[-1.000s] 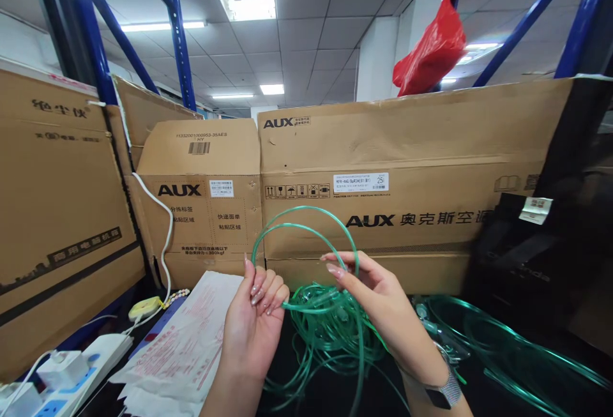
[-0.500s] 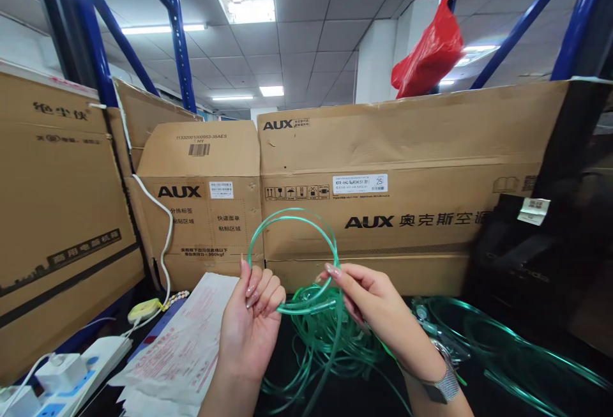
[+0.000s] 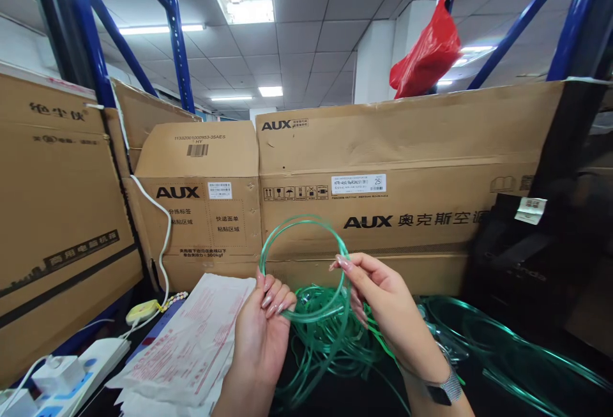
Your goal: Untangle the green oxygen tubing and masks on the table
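Note:
My left hand (image 3: 268,315) is closed around the lower left side of a looped green clear plastic tube (image 3: 301,220). The loop stands roughly upright, with more than one turn in it. At its right side my right hand (image 3: 371,292) pinches the tube between thumb and forefinger, the other fingers curled behind. Below and behind the loop lies a tangled pile of green tubing (image 3: 325,340) on the dark table. A length of tube hangs down from the loop in front of the pile, and my hands hide part of it.
White printed plastic bags (image 3: 186,340) lie to the left, near a white power strip (image 3: 103,366) with plugs. Cardboard boxes (image 3: 407,142) stand along the back. More green tubing (image 3: 517,340) lies at the right beside a black bag (image 3: 502,264). A red bag (image 3: 426,53) hangs above.
Both hands and the loop have shifted slightly right. The tube end that showed inside the loop near the right hand is no longer visible, and the turns sit closer together.

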The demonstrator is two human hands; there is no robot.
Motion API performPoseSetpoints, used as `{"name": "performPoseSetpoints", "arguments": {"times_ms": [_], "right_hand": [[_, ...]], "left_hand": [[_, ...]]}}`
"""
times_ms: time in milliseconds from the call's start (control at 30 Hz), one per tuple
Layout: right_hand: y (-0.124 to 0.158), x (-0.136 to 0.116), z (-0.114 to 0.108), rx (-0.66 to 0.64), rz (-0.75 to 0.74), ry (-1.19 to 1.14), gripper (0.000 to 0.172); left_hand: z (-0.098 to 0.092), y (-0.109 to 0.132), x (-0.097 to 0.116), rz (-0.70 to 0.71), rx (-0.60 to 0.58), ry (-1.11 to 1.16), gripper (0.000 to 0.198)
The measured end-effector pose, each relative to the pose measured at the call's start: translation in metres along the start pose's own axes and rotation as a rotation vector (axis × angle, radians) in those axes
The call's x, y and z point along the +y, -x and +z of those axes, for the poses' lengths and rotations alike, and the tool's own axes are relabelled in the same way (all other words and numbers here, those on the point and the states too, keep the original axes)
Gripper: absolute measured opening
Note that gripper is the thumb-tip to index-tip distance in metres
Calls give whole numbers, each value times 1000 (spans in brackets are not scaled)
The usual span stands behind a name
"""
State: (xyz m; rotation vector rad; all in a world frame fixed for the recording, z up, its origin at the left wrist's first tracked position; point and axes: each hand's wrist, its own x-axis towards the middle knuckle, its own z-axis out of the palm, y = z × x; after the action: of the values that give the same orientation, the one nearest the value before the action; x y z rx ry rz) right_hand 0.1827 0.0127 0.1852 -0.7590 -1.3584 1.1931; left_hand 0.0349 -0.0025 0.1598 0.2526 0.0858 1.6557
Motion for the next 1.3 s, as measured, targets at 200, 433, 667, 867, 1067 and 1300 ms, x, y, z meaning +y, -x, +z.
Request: {"name": "performPoseSetpoints", "arguments": {"times_ms": [200, 433, 667, 867, 1067, 1300], "right_hand": [[3, -1, 12, -192, -46, -5, 22], [6, 21, 47, 6, -24, -381, 22], [4, 28, 52, 226, 55, -723, 30], [4, 12, 31, 255, -50, -740, 36], [0, 9, 26, 283, -57, -732, 40], [-6, 16, 29, 132, 62, -728, 41]], "left_hand": [[-2, -4, 3, -62, 190, 53, 41], [3, -5, 9, -69, 199, 54, 43], [-5, 1, -17, -68, 204, 4, 43], [-5, 0, -27, 94, 157, -627, 21], [-1, 13, -4, 181, -455, -1414, 27], [0, 20, 4, -87, -741, -1943, 13]]}}
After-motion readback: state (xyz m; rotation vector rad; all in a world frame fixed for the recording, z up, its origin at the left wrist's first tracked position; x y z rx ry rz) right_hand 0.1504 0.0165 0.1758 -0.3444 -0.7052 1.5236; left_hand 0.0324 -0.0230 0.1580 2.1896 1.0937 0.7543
